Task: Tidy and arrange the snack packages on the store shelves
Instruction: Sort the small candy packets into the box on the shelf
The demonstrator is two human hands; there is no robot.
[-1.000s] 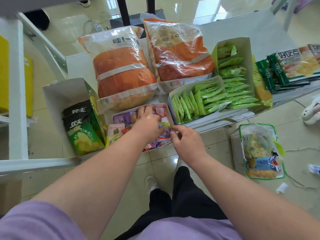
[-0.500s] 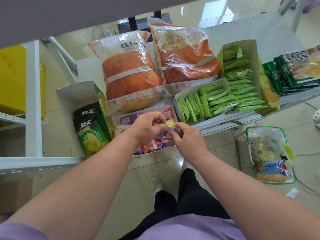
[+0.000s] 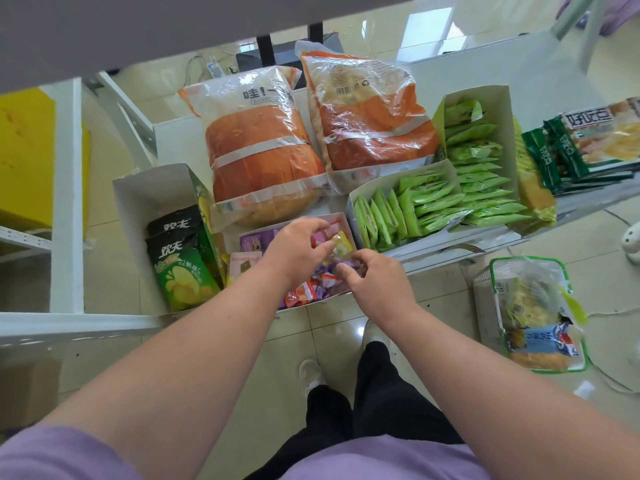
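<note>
Reaching into the mixed-candy box (image 3: 337, 221) at the shelf (image 3: 180, 140) front, our left hand (image 3: 294, 252) pinches a small yellow packet (image 3: 341, 244), while our right hand (image 3: 375, 282) grips purple wrappers (image 3: 325, 268) just beneath it. At 9 o'clock, green chip bags (image 3: 180, 268) read "欢夫". At 12 o'clock, an orange bag (image 3: 259, 150) reads "哇!". At 3 o'clock, green packs (image 3: 602, 136) read "好吃点".
</note>
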